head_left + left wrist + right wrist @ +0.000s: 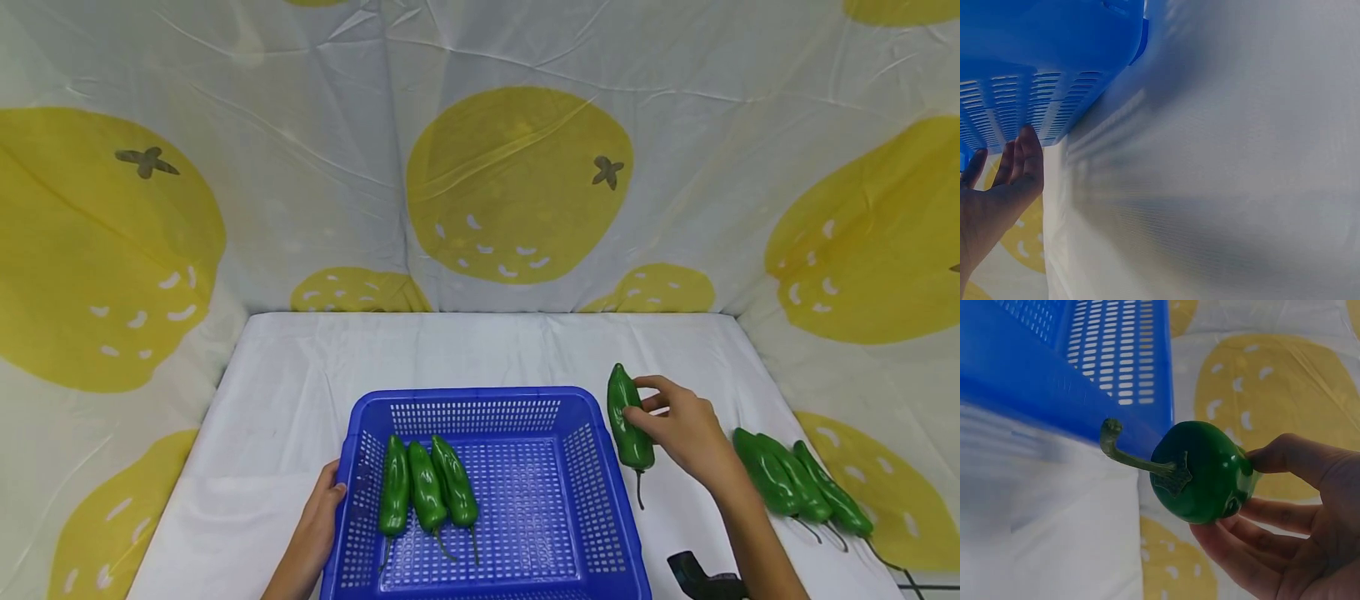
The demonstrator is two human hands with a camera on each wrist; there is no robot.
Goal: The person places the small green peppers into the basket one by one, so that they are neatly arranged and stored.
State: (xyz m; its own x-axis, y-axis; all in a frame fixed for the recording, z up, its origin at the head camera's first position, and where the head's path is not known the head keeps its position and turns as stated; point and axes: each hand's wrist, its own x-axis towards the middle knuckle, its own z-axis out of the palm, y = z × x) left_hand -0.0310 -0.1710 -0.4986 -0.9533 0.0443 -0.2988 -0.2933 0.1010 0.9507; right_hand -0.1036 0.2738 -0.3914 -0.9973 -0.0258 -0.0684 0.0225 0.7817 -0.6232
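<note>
My right hand (681,427) pinches a green chili pepper (624,407) between thumb and fingers, just outside the right rim of the blue basket (474,394). In the right wrist view the held pepper's curved stem (1125,457) points toward the basket wall. Three green peppers (427,492) lie side by side in the basket's left half, stems toward me. At the basket's left side is my left hand (321,517). Its fingers (1030,156) are extended, with the tips against the slotted outer wall in the left wrist view.
Three more green peppers (798,483) lie on the white cloth (465,346) at the right edge. A black object (705,579) is partly hidden by my right forearm. Fabric with yellow fruit prints (517,183) hangs behind and along both sides.
</note>
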